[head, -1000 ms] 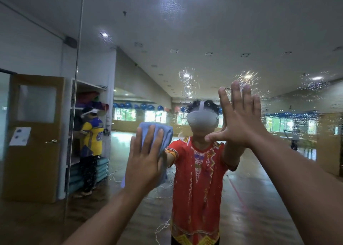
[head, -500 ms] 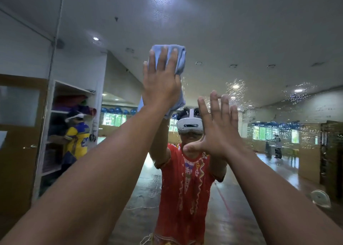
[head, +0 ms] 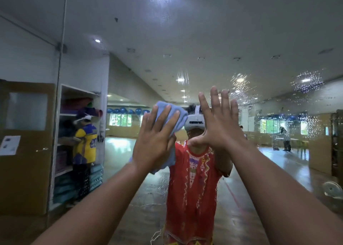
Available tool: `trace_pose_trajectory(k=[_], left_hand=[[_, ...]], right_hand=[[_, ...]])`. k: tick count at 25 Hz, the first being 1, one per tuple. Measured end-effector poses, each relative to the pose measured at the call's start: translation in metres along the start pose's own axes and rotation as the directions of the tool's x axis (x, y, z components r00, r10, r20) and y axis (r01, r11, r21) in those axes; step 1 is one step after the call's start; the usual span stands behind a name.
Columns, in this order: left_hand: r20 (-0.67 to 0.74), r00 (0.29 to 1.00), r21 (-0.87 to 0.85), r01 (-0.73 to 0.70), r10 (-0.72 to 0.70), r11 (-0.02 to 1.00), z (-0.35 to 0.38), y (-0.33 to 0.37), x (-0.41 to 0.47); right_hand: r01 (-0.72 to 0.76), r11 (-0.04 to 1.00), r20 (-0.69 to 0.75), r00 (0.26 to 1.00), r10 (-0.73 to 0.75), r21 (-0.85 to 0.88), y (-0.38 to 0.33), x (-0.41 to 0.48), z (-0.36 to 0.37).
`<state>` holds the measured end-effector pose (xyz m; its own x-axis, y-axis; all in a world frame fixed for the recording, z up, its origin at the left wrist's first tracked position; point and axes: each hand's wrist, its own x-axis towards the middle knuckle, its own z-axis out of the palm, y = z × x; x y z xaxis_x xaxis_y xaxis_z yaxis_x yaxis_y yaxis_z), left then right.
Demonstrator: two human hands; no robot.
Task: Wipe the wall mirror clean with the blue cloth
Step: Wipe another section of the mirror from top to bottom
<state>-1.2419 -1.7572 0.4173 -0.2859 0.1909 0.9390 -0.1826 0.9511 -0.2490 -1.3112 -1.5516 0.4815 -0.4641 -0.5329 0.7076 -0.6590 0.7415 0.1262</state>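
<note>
Head view: my left hand (head: 154, 144) only presses the cloth (head: 169, 114) flat-fingered, so it may slip; my splayed right hand (head: 220, 131) may smudge the mirror (head: 204, 31).

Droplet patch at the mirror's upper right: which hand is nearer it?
Right. The right hand, fingers spread, sits at the left edge of the droplet patch; the left hand, pressing the blue cloth, is farther left.

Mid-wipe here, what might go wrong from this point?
1. The bare right hand seems flat against the mirror, so it may leave prints.
2. The left hand presses the cloth with straight fingers only; it might slip down.
3. Droplets at upper right lie far from the cloth and may get missed.
</note>
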Motion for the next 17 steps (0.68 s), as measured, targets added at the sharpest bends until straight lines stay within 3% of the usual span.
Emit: trace_pose_trajectory(k=[7, 14, 17], left_hand=[[-0.041, 0.972, -0.022, 0.229, -0.230, 0.973, -0.037, -0.013, 0.164], [-0.102, 0.947, -0.118, 0.293, -0.305, 0.949, -0.015, 0.014, 0.073], [-0.019, 0.969, -0.099, 0.243, -0.246, 0.965, -0.007, 0.030, -0.001]], right_hand=[[0.002, 1.000, -0.012, 1.000, -0.002, -0.010, 0.002, 0.002, 0.002], [0.019, 1.000, -0.034, 0.999, -0.019, -0.007, 0.004, 0.003, 0.003], [0.020, 1.000, -0.051, 0.998, -0.020, -0.003, 0.003, 0.002, 0.004]])
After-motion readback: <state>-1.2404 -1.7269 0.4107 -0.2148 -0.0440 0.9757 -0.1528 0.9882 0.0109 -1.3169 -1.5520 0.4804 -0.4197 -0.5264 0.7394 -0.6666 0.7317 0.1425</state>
